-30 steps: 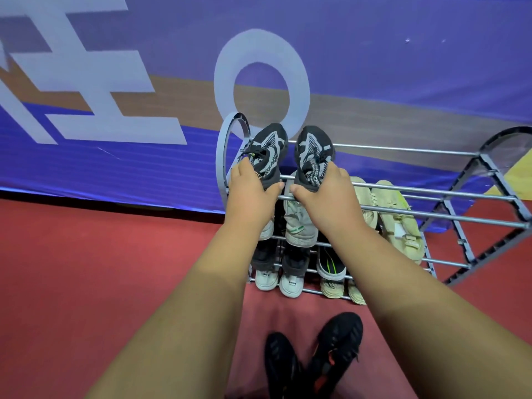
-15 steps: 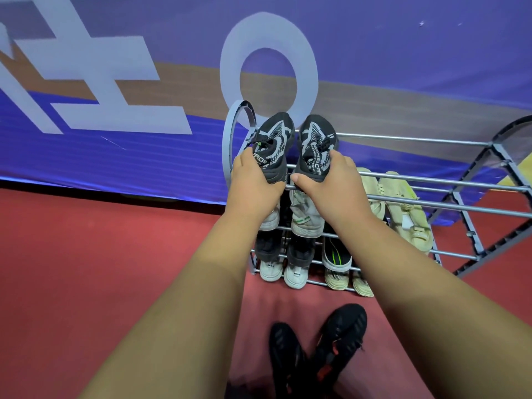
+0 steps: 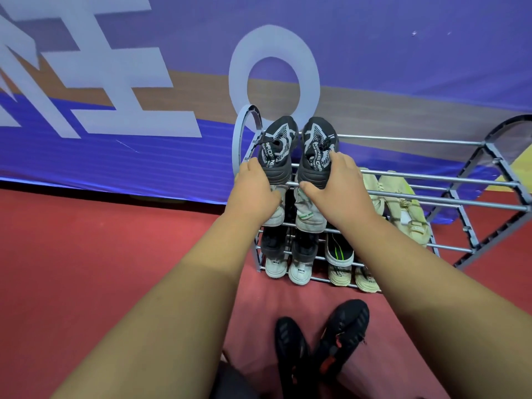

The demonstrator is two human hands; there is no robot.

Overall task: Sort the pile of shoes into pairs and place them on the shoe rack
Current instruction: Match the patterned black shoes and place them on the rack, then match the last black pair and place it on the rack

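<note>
A pair of black shoes with white pattern stands toes-up at the left end of the shoe rack's [image 3: 403,141] top tier: the left shoe [image 3: 277,145] and the right shoe [image 3: 318,145] side by side. My left hand [image 3: 253,188] cups the left shoe's heel from the outer side. My right hand [image 3: 336,187] holds the right shoe's heel, fingers on its side and thumb beneath. Both heels rest on the front rail.
Lower tiers hold a grey-white pair [image 3: 309,214], cream shoes [image 3: 403,208], a dark-and-white pair [image 3: 288,260] and a cream pair with black insoles [image 3: 341,263]. Two black shoes [image 3: 342,338] lie on the red floor in front. A purple banner [image 3: 403,53] hangs behind the rack.
Both hands have slid back from the middle of the black-and-white shoes to their heels, so more of each shoe shows. The shoes stay on the top tier.
</note>
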